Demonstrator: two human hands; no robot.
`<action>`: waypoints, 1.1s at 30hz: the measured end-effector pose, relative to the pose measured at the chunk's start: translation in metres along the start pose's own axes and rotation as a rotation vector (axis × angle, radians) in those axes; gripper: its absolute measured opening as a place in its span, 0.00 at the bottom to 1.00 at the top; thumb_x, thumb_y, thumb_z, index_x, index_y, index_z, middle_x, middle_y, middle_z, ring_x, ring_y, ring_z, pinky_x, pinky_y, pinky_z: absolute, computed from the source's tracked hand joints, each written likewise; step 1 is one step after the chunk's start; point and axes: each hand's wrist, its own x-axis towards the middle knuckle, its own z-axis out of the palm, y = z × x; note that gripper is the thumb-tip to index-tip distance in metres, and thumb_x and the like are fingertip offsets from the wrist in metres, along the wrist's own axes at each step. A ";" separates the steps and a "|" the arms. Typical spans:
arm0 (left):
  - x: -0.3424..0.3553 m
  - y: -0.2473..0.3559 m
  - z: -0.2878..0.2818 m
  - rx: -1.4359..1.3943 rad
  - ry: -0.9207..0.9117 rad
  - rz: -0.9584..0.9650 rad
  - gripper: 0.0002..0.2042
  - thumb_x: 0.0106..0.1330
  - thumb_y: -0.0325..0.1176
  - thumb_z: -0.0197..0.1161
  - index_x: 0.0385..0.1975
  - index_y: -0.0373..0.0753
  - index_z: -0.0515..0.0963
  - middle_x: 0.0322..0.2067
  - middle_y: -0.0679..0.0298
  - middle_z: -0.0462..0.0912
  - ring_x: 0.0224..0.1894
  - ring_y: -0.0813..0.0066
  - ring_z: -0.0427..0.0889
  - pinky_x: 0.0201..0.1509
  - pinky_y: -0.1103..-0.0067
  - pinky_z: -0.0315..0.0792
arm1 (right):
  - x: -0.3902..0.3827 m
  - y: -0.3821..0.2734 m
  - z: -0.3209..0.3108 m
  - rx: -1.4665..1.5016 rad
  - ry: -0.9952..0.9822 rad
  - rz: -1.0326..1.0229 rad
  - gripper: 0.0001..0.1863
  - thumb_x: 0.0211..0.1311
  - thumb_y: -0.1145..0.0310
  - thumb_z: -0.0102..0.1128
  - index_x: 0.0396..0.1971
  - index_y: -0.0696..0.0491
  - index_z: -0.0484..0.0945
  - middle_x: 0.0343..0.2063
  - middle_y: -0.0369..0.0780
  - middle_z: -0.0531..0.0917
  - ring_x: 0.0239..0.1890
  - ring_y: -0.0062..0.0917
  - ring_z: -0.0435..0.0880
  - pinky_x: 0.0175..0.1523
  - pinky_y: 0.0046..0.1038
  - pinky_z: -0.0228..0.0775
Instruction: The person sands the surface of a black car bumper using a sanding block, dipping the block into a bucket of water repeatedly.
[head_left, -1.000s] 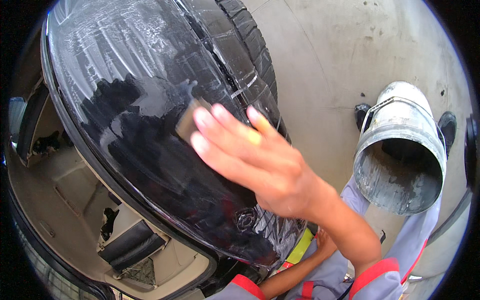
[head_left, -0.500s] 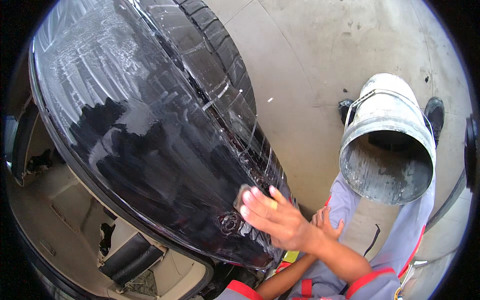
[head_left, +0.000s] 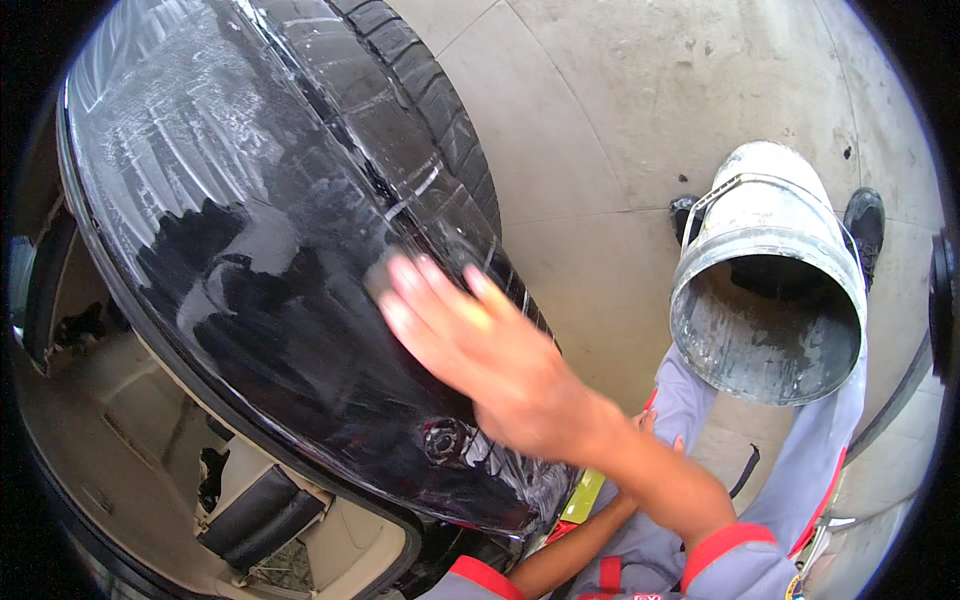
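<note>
The grey pad (head_left: 381,276) is held at the tips of the right hand's (head_left: 505,370) outstretched fingers (head_left: 438,340), flat against the black panel (head_left: 300,330), presumably so that pressure is spread over the curve; the thumb is hidden. The left hand (head_left: 647,423), partly covered by the right forearm, is rested by the trousers (head_left: 684,388), perhaps for balance, and its grip cannot be told. The bucket (head_left: 770,195) is set between the shoes (head_left: 865,228), apparently for easy reach.
</note>
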 end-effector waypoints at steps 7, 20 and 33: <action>-0.001 -0.002 0.004 0.015 -0.104 -0.088 0.35 0.55 0.47 0.73 0.61 0.36 0.72 0.58 0.53 0.74 0.60 0.49 0.72 0.63 0.56 0.68 | -0.046 -0.015 0.004 0.059 -0.052 0.098 0.28 0.66 0.77 0.47 0.66 0.61 0.71 0.71 0.51 0.68 0.73 0.42 0.69 0.73 0.43 0.62; -0.001 0.005 -0.003 0.007 -0.085 -0.045 0.34 0.56 0.47 0.72 0.61 0.36 0.72 0.57 0.54 0.74 0.59 0.49 0.74 0.62 0.56 0.69 | -0.031 -0.011 0.004 0.011 -0.024 0.078 0.27 0.67 0.77 0.46 0.67 0.60 0.71 0.71 0.50 0.68 0.72 0.41 0.69 0.72 0.42 0.64; 0.006 0.010 -0.004 0.042 -0.013 -0.018 0.34 0.53 0.48 0.72 0.59 0.37 0.74 0.56 0.55 0.76 0.58 0.50 0.76 0.60 0.57 0.71 | -0.022 -0.008 0.001 0.051 -0.038 0.052 0.27 0.67 0.76 0.45 0.67 0.61 0.70 0.71 0.50 0.68 0.73 0.41 0.67 0.73 0.42 0.63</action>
